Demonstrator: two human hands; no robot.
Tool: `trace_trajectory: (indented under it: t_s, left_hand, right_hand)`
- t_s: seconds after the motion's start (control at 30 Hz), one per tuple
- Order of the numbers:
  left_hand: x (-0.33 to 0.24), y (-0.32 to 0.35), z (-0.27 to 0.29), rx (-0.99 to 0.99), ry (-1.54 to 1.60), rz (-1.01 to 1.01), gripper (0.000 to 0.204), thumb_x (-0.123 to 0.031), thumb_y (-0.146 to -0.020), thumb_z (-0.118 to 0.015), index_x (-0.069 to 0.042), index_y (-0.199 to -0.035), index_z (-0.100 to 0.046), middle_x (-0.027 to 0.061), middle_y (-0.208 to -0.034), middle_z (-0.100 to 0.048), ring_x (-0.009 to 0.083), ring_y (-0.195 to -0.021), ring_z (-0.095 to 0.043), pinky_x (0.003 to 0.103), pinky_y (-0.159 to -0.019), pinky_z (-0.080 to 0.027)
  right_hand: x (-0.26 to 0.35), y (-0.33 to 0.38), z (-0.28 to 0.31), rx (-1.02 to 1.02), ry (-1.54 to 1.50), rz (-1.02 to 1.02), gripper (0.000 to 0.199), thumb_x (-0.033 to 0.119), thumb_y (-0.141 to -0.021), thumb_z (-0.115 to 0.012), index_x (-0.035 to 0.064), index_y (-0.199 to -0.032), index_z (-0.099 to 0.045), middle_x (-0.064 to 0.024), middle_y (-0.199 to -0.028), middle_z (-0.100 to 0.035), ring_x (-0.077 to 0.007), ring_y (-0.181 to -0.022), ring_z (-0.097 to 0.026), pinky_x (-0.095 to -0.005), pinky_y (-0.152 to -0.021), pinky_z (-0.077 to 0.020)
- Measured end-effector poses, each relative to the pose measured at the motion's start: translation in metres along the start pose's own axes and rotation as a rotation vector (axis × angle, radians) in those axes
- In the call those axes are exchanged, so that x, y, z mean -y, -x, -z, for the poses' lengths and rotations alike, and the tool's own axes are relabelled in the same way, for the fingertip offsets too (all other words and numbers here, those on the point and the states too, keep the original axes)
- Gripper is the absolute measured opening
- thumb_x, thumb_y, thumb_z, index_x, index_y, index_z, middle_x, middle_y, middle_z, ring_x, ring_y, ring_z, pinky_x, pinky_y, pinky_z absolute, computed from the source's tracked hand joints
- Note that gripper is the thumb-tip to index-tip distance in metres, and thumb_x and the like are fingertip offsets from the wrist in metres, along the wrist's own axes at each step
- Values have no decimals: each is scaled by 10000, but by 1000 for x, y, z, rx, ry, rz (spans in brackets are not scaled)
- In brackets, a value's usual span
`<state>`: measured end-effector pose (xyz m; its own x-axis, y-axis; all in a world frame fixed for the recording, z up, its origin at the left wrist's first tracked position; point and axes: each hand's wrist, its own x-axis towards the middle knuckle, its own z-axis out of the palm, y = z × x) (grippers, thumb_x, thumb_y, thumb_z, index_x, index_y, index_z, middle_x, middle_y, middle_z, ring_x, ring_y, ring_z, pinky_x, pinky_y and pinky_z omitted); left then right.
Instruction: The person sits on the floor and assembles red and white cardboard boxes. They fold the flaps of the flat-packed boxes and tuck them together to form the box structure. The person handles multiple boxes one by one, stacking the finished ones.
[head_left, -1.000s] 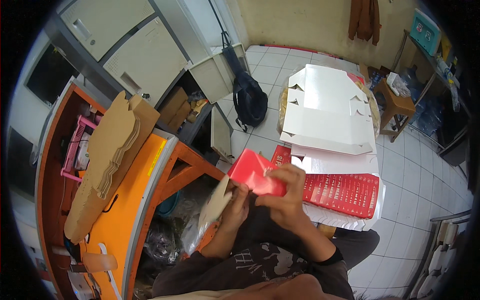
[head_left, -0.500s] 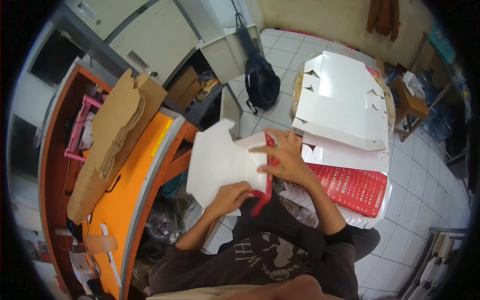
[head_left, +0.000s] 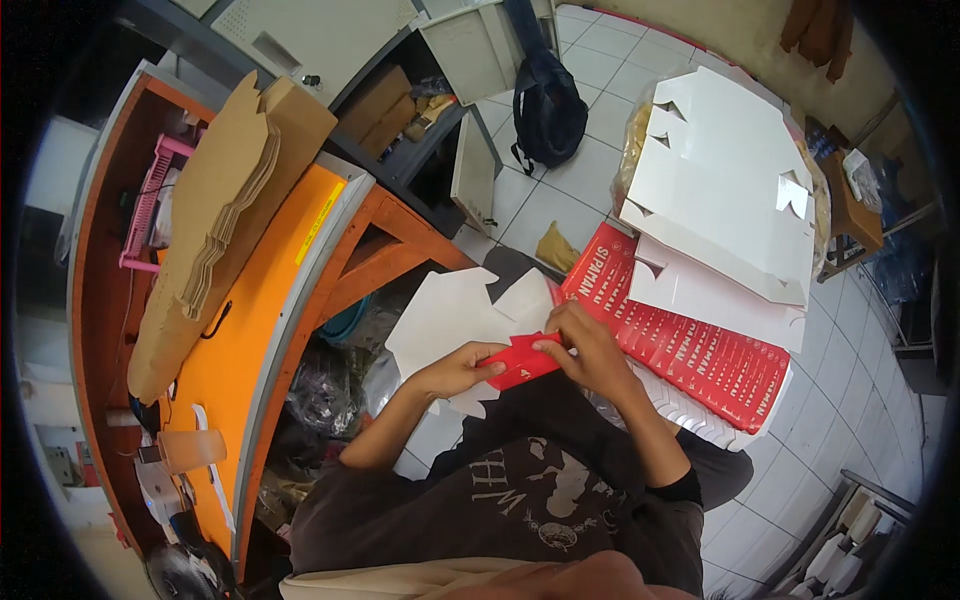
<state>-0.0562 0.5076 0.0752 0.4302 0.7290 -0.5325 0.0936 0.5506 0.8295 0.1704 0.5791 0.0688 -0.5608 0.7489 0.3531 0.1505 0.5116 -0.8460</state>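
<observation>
Between my hands, over my lap, is a partly folded cardboard box (head_left: 455, 318), white inside and red outside. My left hand (head_left: 458, 370) grips the left end of its red side panel, thumb on top. At the panel's other end, my right hand (head_left: 588, 348) has its fingers closed on the red edge. The box's white lid part spreads out beyond my left hand, with notched flaps. To the right lies a row of overlapping red printed box blanks (head_left: 690, 350), close to my right forearm. Flat white box blanks (head_left: 725, 190) are piled beyond them.
On the left stands an orange table (head_left: 265, 330) bearing stacked brown cardboard pieces (head_left: 225, 200) and a plastic cup (head_left: 192, 450). A dark backpack (head_left: 550, 105) rests on the tiled floor by an open locker. Clear plastic bags (head_left: 330, 410) lie beneath the table's edge.
The box has been turned so its red side panel faces me. My right hand has moved from the upper flap down to that panel's right end. The view has shifted slightly.
</observation>
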Motion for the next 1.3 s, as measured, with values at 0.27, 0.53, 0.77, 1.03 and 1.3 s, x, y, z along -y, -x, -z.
trace_trajectory:
  t_s: [0.27, 0.53, 0.77, 1.03, 1.3]
  left_hand:
    - [-13, -2, -11, -108, -437, -268, 409, -1, -912, -485, 8, -1317, -428, 120, -1130, -520, 173, -1008, -477, 292, -888, -392]
    - [8, 21, -67, -1407, -433, -1313, 351, -159, -882, -537, -26, -1179, -406, 126, -1017, -372, 232, -927, -410, 348, -811, -358]
    - [29, 11, -75, -1528, -470, -1173, 350, -262, -901, -533, -45, -1140, -397, 126, -1044, -345, 229, -998, -373, 386, -880, -325]
    - [-44, 19, -57, -960, -637, -1089, 503, -461, -810, -658, -94, -1150, -607, 114, -1072, -357, 228, -975, -398, 358, -849, -355]
    - [-86, 39, -77, -655, -607, -815, 446, -126, -617, -855, -24, -1015, -682, 83, -1043, -454, 141, -849, -526, 220, -604, -494]
  right_hand:
    - [3, 2, -9, 43, 0, -52, 156, 67, -761, -697, 43, -887, -608, -87, -806, -559, -237, -655, -565, -327, -584, -443]
    - [3, 0, 1, -151, -94, -210, 166, 137, -738, -757, 8, -775, -658, -66, -664, -503, -169, -563, -478, -307, -515, -375]
    - [35, 4, 16, -149, -140, -258, 223, 137, -681, -801, 4, -686, -623, -43, -649, -483, -128, -563, -443, -279, -495, -333]
    - [78, 16, 42, -382, -422, -245, 308, 56, -703, -784, 10, -594, -499, 2, -651, -439, -51, -616, -408, -226, -521, -310]
    - [100, 36, 43, -514, -228, -179, 329, 31, -701, -752, 17, -567, -452, -40, -610, -447, -109, -554, -446, -251, -501, -337]
